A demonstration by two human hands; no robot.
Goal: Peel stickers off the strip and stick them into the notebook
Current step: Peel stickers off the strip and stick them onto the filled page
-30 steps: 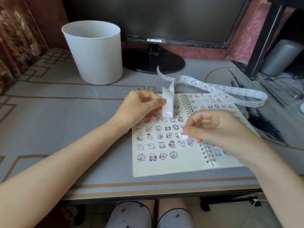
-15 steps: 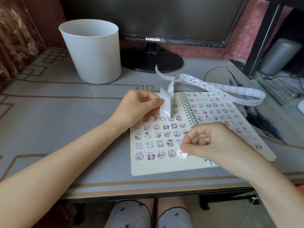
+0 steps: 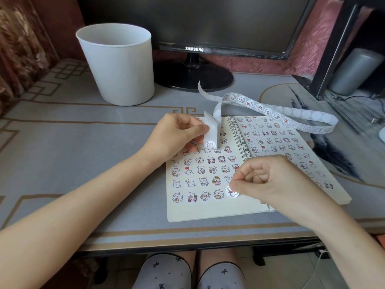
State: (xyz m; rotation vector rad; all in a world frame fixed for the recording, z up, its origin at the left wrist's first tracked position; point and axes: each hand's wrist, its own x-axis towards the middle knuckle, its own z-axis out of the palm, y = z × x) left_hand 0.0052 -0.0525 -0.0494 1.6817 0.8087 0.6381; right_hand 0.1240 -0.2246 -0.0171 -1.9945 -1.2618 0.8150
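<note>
Sticker (image 3: 231,192), round and white with a small bear print, sits at the very tips of the fingers of the right hand (image 3: 275,180). Thumb and forefinger are pinched together on its upper edge, and the other fingers are curled into the palm. It lies at the end of the bottom row on the left page of the notebook (image 3: 208,213), just beside the last sticker there. Cannot tell whether it is fully down on the paper or only tacked at one edge.

Strip (image 3: 270,110): the fingers of the left hand (image 3: 177,134) pinch its folded end upright over the top of the same page. The next sticker shows just below the thumb tip. The rest loops away from those fingers, over the spiral binding and the right page, onto the tabletop (image 3: 83,163).

Both pages are already crowded. Only a bare band remains on the near side of the right fingers.

Beyond the left fingers stand a white bin (image 3: 118,65) and a monitor (image 3: 208,21).

Risks, as I judge them:
- If the sticker is not rubbed flat, it may cling to the thumb and lift again.
- Pressing while it is still bowed could trap a crease.
- A slight slide would overlap its neighbour or break the row.
- The pinch on the fold may crease the next sticker.
</note>
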